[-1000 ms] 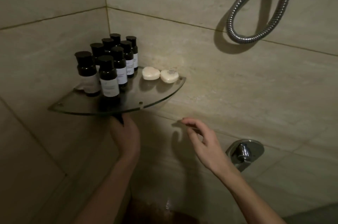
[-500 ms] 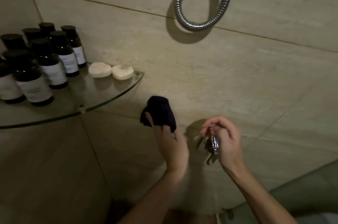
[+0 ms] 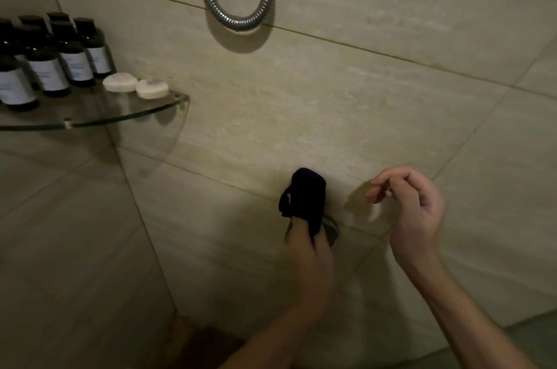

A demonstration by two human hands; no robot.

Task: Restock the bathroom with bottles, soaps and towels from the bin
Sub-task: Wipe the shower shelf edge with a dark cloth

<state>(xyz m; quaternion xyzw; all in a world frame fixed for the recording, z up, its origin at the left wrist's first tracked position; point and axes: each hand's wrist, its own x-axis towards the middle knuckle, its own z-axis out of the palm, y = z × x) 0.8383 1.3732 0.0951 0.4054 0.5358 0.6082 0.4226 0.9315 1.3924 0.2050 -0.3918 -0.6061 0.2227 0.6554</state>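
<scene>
The left hand point(image 3: 307, 251) grips a dark cloth point(image 3: 304, 196), bunched roughly upright and pressed to the wall over the tap plate point(image 3: 331, 231). The right hand point(image 3: 413, 211) hangs just to its right, fingers loosely curled round nothing. The bottles point(image 3: 48, 67) and two soaps point(image 3: 135, 85) stand on the glass shelf point(image 3: 120, 115), up and well to the left, nearer the left hand.

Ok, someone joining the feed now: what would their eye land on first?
Low centre, the left hand holds a dark cloth at the wall, with the right hand loose and empty beside it. At the left, a glass corner shelf carries dark bottles and two pale soaps. A metal hose loops above.
</scene>
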